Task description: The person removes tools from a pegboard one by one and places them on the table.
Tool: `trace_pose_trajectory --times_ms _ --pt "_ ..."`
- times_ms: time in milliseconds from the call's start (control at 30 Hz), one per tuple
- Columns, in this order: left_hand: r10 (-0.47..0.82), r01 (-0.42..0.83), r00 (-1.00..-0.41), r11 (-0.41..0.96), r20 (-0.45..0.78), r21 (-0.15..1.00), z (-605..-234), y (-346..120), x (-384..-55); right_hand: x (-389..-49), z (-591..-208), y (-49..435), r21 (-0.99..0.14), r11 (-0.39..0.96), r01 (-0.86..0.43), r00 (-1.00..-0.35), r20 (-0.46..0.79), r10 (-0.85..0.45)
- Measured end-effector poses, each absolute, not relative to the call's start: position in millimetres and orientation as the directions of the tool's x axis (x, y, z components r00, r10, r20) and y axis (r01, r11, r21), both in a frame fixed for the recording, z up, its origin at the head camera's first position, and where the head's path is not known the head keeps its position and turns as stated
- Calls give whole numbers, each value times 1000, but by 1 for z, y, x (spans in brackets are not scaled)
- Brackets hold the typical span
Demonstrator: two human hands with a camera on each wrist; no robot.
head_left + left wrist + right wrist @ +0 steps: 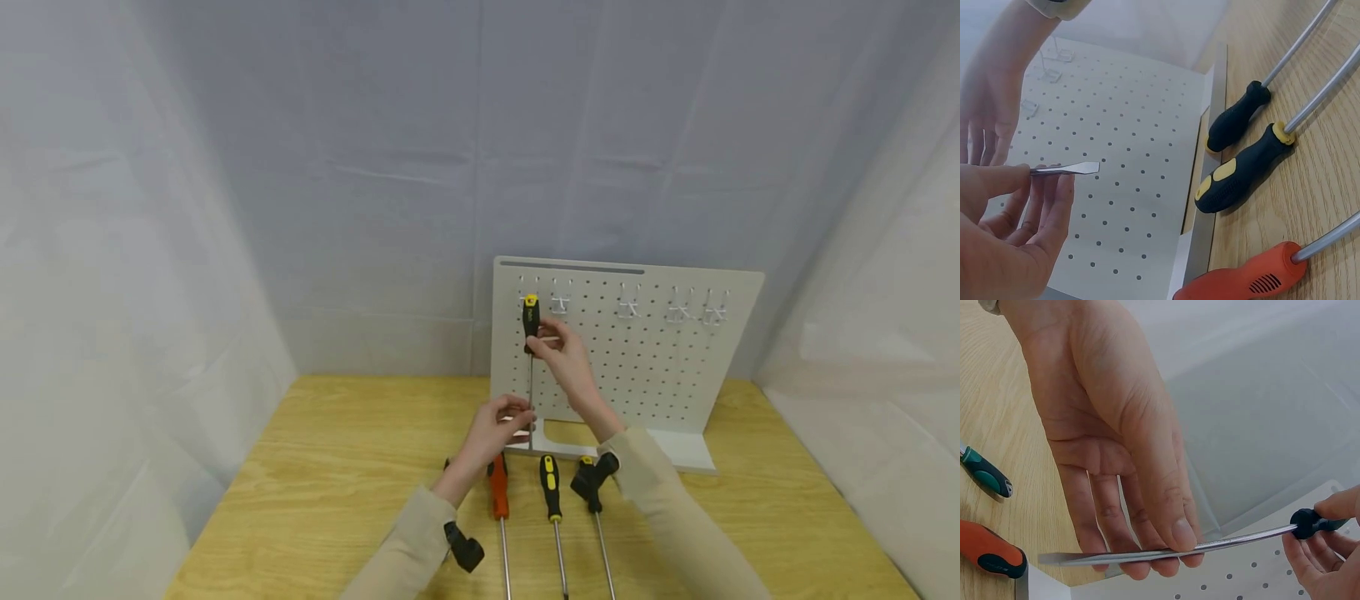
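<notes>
A flat-tip screwdriver with a black and yellow handle [531,313] stands upright, handle up, in front of the white pegboard [637,367]. My right hand [567,360] pinches the lower part of its handle. Lower down, my left hand [495,429] pinches the metal shaft between thumb and fingers, and the flat tip [1082,168] sticks out past them in the left wrist view. The handle overlaps the leftmost wire hook in the head view; whether it touches the hook I cannot tell. In the right wrist view the left hand's palm [1104,437] fills the foreground.
Several wire hooks [628,307] line the pegboard's upper part. On the wooden table [330,483] lie a red screwdriver [498,492], a black-yellow one [551,492] and another dark one [1238,119]. A green-handled screwdriver [988,474] lies at the left. White sheets [360,208] surround the table.
</notes>
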State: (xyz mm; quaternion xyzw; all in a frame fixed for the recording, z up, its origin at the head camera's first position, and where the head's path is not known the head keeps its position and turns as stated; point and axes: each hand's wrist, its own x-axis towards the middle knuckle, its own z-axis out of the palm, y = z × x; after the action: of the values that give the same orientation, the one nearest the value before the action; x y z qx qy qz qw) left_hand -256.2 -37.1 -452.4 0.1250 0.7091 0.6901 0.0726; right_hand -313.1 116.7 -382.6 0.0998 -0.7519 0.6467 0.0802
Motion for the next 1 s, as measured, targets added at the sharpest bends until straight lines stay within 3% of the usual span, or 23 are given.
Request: trace_pose_trajectory --times_ms 1000 --pt "248 106 -963 -1 103 994 -459 -37 -260 -310 -372 120 -954 117 -277 -959 265 -103"
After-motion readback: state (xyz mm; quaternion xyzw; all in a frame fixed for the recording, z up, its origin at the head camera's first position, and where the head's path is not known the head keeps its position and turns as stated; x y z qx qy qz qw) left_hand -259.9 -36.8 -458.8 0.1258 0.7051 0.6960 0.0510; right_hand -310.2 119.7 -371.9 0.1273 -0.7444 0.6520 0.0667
